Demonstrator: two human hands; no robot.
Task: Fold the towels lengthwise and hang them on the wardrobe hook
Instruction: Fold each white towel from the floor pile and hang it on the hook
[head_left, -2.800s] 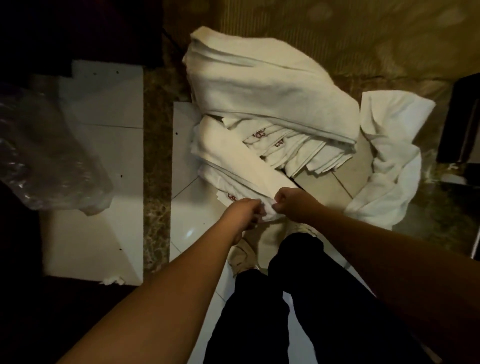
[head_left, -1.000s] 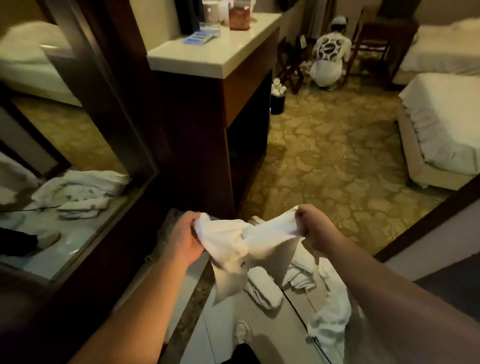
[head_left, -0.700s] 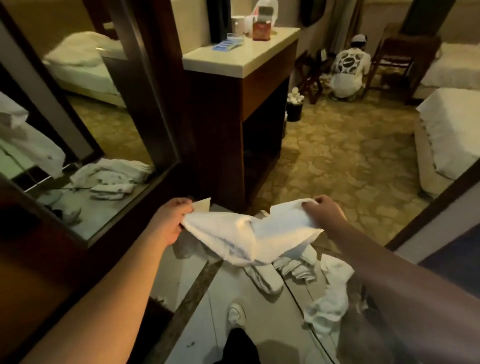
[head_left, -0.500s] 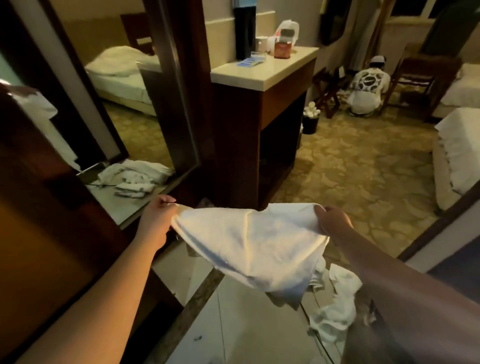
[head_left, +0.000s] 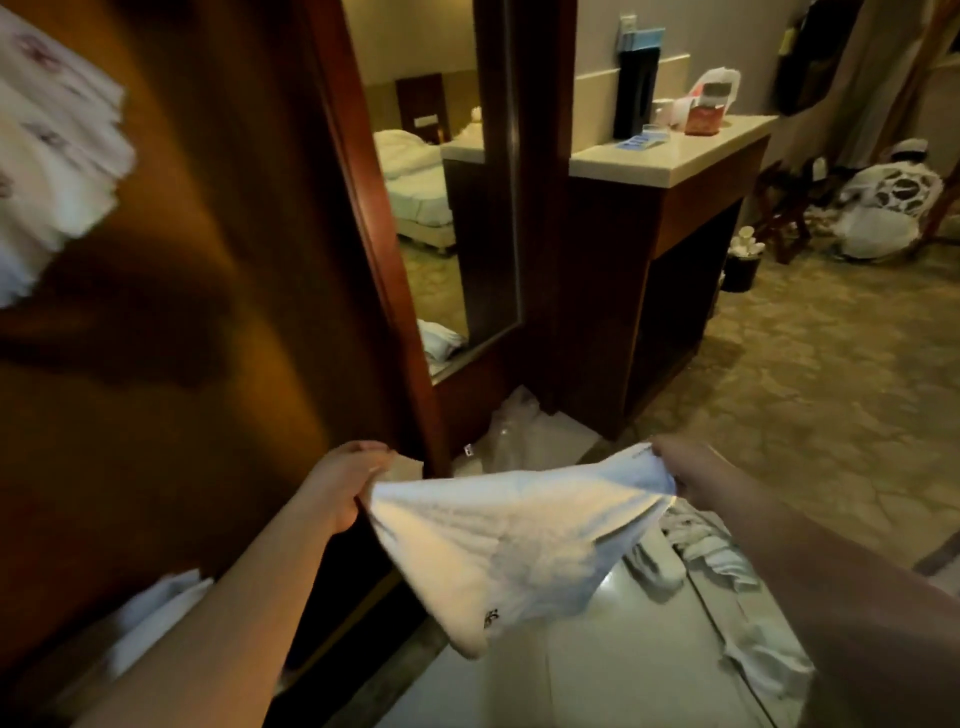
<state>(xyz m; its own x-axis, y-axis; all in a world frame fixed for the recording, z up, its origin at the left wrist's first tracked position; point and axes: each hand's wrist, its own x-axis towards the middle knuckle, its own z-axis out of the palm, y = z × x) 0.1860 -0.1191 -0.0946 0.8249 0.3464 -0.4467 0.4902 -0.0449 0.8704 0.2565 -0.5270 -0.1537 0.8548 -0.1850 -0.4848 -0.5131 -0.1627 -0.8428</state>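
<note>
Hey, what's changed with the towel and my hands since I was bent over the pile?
The towel has come up off the floor pile and been pulled out wide. As before, the left hand and right hand each pinch an end.

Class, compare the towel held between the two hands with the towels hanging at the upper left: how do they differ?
The held towel is one piece, stretched between the left hand and right hand; the hanging towels are several, layered against the wooden wardrobe panel. The held towel sags to a low corner with a small dark emblem; the hanging towels look blurred, with faint reddish marks. Both are white.
</note>
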